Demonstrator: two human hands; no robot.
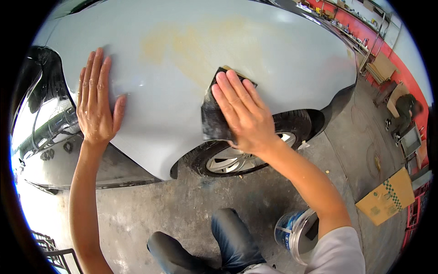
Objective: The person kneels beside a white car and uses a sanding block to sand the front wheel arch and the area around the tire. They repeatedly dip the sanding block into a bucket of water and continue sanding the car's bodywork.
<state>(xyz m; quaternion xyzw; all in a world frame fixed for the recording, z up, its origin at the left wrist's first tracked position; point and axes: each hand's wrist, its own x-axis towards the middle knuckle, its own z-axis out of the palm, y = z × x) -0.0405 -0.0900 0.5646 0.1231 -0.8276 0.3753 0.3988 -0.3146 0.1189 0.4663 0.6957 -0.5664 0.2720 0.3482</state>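
My left hand (96,100) lies flat on the grey car fender (159,102), fingers stretched upward and thumb apart, holding nothing. Over the wheel arch, my right hand (246,112) presses a dark sheet of sandpaper (213,119) against the panel. A tan edge shows at the sheet's upper end; what it belongs to is mostly hidden under the fingers. Above the sandpaper, the fender's paint carries a yellowish patch (182,45). Water drops glisten on my left hand and wrist.
Below the arch is the wheel (228,162). A blue-and-white bucket (286,230) stands on the concrete floor by my right arm, a dark piece inside it. Flattened cardboard (385,196) lies to the right. Another person (404,112) is low near the red wall.
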